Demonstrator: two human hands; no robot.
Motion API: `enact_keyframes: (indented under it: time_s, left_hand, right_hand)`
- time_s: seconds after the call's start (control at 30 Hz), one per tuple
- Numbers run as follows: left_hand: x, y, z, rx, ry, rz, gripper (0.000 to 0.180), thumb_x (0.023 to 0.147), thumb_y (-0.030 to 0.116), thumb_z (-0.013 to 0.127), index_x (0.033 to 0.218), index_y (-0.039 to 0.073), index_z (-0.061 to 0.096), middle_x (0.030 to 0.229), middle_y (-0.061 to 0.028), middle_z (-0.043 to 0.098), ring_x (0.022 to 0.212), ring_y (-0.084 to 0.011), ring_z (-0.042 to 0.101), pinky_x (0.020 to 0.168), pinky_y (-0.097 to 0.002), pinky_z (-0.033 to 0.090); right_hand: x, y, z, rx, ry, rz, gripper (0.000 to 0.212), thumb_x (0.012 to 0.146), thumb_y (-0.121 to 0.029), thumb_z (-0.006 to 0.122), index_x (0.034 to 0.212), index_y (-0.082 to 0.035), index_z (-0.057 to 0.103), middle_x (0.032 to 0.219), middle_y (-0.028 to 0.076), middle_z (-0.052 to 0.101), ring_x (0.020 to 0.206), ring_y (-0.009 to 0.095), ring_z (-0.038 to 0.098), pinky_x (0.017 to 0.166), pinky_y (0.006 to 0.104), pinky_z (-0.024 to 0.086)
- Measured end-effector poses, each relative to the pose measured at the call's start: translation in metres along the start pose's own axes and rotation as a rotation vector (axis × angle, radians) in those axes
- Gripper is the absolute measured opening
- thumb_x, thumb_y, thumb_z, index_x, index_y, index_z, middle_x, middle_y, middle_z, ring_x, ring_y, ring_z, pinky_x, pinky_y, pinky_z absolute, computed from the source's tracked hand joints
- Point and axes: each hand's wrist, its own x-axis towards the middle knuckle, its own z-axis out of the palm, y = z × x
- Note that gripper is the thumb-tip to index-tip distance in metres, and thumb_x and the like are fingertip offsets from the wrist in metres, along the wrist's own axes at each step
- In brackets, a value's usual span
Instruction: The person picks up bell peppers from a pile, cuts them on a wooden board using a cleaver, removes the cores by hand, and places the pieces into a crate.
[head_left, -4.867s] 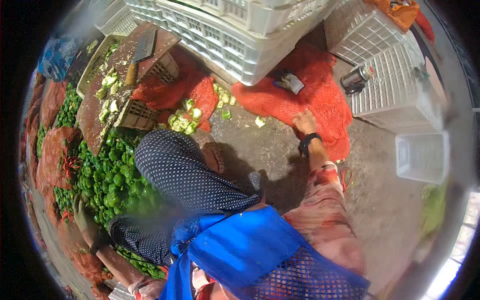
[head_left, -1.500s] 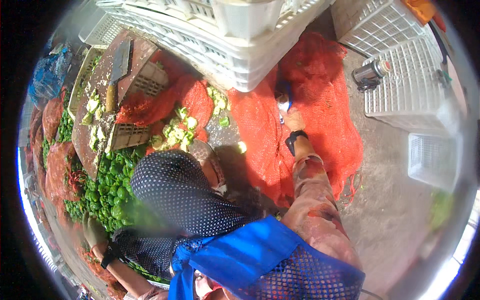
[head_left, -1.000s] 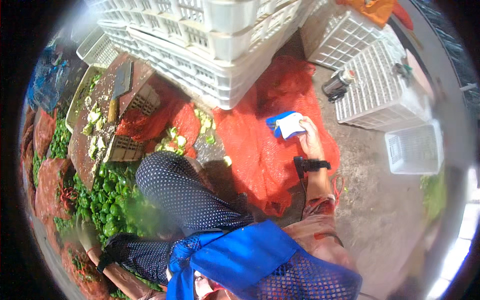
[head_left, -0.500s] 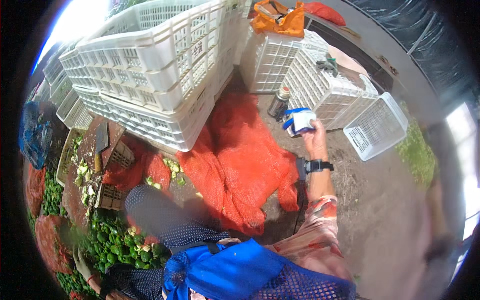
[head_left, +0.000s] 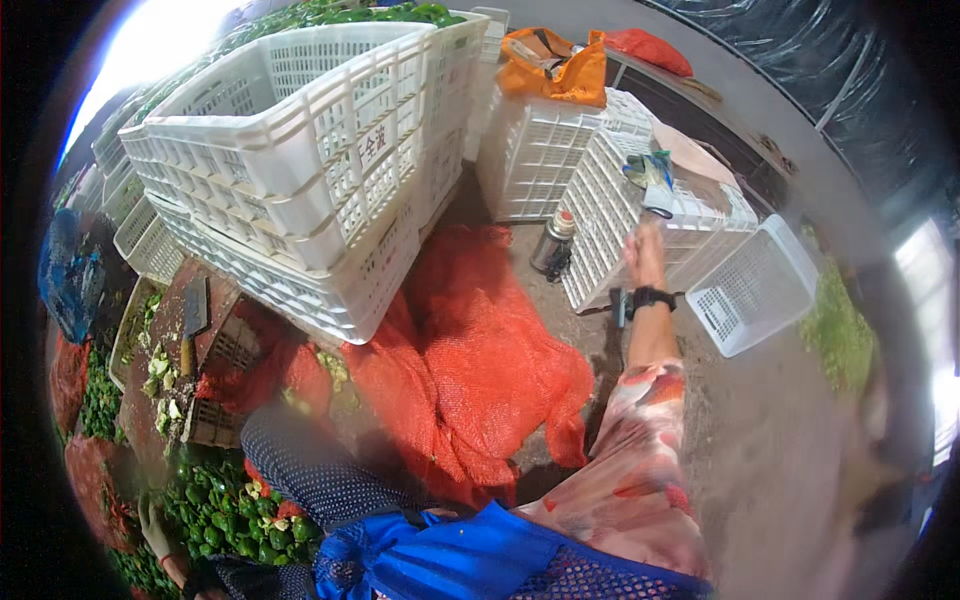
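Observation:
My right hand (head_left: 645, 245) reaches forward over the end of a white crate, its fingers closed on a blue-and-white work glove (head_left: 657, 190). The hand is somewhat blurred. Touching or just behind this glove, a greyish glove (head_left: 637, 172) lies on the crate's upper face; I cannot tell whether the two touch. At the lower left my left hand (head_left: 152, 525) rests by the green peppers (head_left: 235, 515) with its fingers stretched out, apparently holding nothing. A red cord circles that wrist.
Stacked white crates (head_left: 330, 170) rise at left. Red mesh sacking (head_left: 490, 360) covers the middle floor. A flask (head_left: 553, 243) stands beside the upturned crate (head_left: 610, 200). At right is a small white basket (head_left: 755, 290). A cleaver (head_left: 196, 310) lies on a board at left.
My right hand has moved forward and slightly right with the blue-and-white glove, from above the floor to the crate with the greyish glove. My left hand stays by the peppers. The view has tilted slightly.

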Motion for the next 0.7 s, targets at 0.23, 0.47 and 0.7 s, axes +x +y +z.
enact_keyframes:
  time_s: [0.23,0.47,0.7]
  left_hand:
    - [0.018,0.162,-0.008,-0.074,0.012,-0.183,0.038,0.098,0.027,0.050,0.129,0.005,0.055,0.127,-0.0102,0.057,0.114,-0.0215,0.054,0.095,-0.0347,0.042]
    - [0.053,0.305,0.046,-0.571,-0.043,-0.100,0.031,0.092,0.007,0.053,0.123,0.006,0.056,0.092,-0.0023,0.063,0.059,-0.0057,0.052,0.049,-0.0207,0.041]
    - [0.027,0.319,0.055,-0.633,-0.171,-0.093,0.033,0.092,0.005,0.053,0.125,0.001,0.055,0.094,0.0005,0.060,0.078,-0.0052,0.051,0.067,-0.0197,0.043]
  right_hand:
    - [-0.089,0.026,0.103,-0.129,-0.359,0.172,0.048,0.089,-0.030,0.063,0.126,-0.003,0.049,0.106,0.009,0.060,0.092,0.015,0.061,0.073,0.0292,0.050]
    - [-0.182,-0.112,0.324,-0.419,-0.752,-0.908,0.051,0.086,-0.022,0.064,0.130,-0.002,0.049,0.123,0.012,0.059,0.119,0.022,0.052,0.102,0.0344,0.039]
    - [-0.252,-0.128,0.447,-1.075,-0.720,-1.466,0.049,0.083,-0.044,0.061,0.117,-0.009,0.060,0.107,0.012,0.066,0.102,0.030,0.060,0.090,0.0413,0.042]
